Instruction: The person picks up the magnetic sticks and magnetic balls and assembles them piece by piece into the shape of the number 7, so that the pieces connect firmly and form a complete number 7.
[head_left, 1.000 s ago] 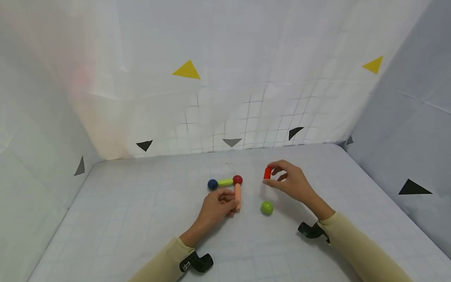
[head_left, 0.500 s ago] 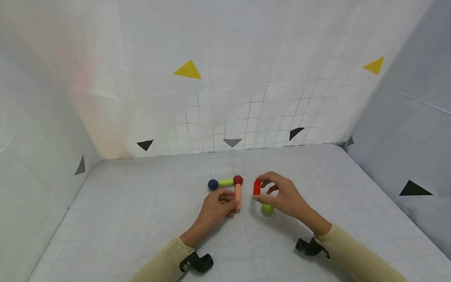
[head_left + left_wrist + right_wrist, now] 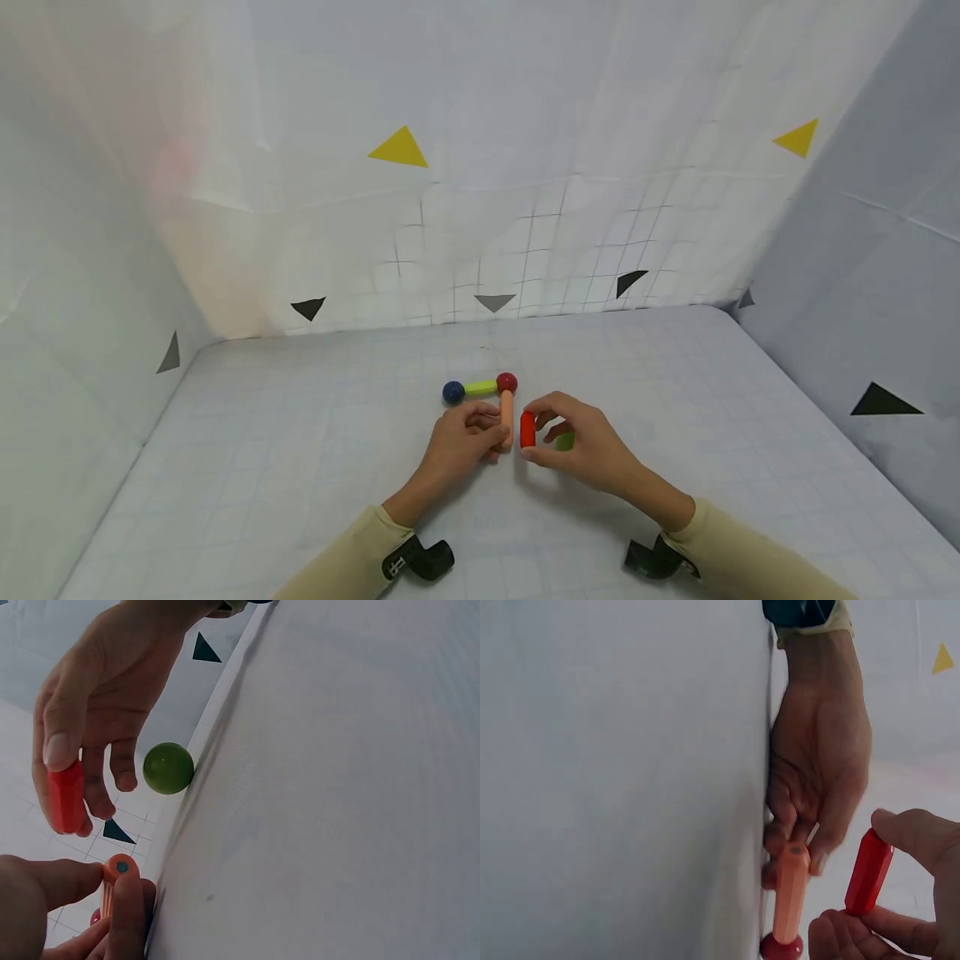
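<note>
My left hand (image 3: 459,440) pinches an orange faceted stick (image 3: 506,412) near its lower end. The far end of that stick meets a dark red ball (image 3: 507,382), which also joins a yellow-green stick (image 3: 481,388) with a blue ball (image 3: 453,392) at its other end. Between thumb and fingertips, my right hand (image 3: 592,446) grips a red faceted stick (image 3: 528,430) just right of the orange one, apart from it. In the right wrist view the orange stick (image 3: 791,892) shows a small dark disc in its end. A green ball (image 3: 168,768) lies behind my right hand, partly hidden in the head view.
The white table (image 3: 315,467) carries a faint grid. A white back wall (image 3: 600,100) and side walls enclose it, marked with yellow and black triangles. A dark wrist device (image 3: 427,560) sits on my left sleeve.
My right hand has come left and nearer to me, bringing the red stick beside the orange one and passing in front of the green ball. My left hand stays in place.
</note>
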The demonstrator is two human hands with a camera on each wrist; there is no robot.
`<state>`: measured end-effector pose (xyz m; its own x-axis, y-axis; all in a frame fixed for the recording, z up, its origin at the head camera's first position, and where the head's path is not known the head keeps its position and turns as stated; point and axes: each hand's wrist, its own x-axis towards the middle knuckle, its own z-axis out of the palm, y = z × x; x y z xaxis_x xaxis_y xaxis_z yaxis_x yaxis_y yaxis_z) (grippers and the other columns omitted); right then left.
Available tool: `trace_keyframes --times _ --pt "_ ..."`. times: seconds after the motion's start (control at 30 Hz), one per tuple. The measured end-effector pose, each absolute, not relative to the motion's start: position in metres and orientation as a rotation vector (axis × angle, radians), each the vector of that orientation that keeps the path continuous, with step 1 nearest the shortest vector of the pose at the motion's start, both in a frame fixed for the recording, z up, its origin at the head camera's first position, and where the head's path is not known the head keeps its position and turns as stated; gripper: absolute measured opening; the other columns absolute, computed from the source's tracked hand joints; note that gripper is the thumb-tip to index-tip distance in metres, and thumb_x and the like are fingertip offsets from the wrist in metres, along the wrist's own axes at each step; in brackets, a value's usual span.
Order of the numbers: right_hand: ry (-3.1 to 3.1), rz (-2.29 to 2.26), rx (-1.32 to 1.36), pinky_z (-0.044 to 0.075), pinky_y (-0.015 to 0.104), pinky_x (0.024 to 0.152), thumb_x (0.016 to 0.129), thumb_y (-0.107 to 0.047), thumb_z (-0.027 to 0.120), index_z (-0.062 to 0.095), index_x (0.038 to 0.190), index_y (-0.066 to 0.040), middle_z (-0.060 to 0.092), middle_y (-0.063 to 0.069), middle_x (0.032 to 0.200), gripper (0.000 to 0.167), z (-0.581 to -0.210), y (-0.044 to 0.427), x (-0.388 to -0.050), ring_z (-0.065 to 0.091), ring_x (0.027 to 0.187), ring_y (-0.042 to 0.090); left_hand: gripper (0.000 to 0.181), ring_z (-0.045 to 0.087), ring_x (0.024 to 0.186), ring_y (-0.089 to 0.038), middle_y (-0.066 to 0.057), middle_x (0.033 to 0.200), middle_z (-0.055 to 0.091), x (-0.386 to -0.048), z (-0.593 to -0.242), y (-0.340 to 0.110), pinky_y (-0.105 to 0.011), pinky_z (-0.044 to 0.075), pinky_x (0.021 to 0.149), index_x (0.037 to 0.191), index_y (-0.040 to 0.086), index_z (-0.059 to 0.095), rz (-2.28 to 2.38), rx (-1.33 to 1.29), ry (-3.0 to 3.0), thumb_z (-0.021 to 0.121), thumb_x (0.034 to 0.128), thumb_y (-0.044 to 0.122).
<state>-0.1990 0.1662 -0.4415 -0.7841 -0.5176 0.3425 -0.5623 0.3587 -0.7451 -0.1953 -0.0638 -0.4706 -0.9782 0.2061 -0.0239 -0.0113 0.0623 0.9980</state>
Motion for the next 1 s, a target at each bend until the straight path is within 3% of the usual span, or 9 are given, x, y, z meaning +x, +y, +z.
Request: trace_keyframes --times 0.3,0.63,1.0 --pt "-2.581 1.409 1.028 0.061 0.040 0.075 0.086 -0.023 0.090 0.067 0.124 -0.009 0.066 -0.006 0.110 0.047 -0.444 0.158 -0.188 0.068 0.093 0.025 0.032 0.074 0.074 -0.024 -0.010 0.097 0.074 -0.195 -0.471 -0.063 -0.032 0.061 0.066 0.123 -0.007 0.065 2.040 0.224 2.186 0.074 0.0958 0.007" --pt "-2.623 1.407 1.063 0.060 0.035 0.078 0.087 -0.028 0.088 0.067 0.126 -0.011 0.066 -0.008 0.112 0.047 -0.446 0.153 -0.179 0.068 0.092 0.022 0.031 0.074 0.078 -0.024 -0.009 0.099 0.074 -0.195 -0.472 -0.064 -0.033 0.061 0.068 0.123 -0.005 0.065 2.016 0.217 2.199 0.075 0.0969 0.008" --pt "-2.576 1.415 1.185 0.060 0.036 0.077 0.088 -0.018 0.087 0.064 0.126 -0.005 0.068 -0.006 0.111 0.047 -0.459 0.147 -0.176 0.067 0.090 0.021 0.029 0.073 0.077 -0.022 -0.008 0.098 0.074 -0.194 -0.471 -0.065 -0.033 0.061 0.066 0.122 -0.003 0.067 1.989 0.234 2.268 0.074 0.0963 0.008"
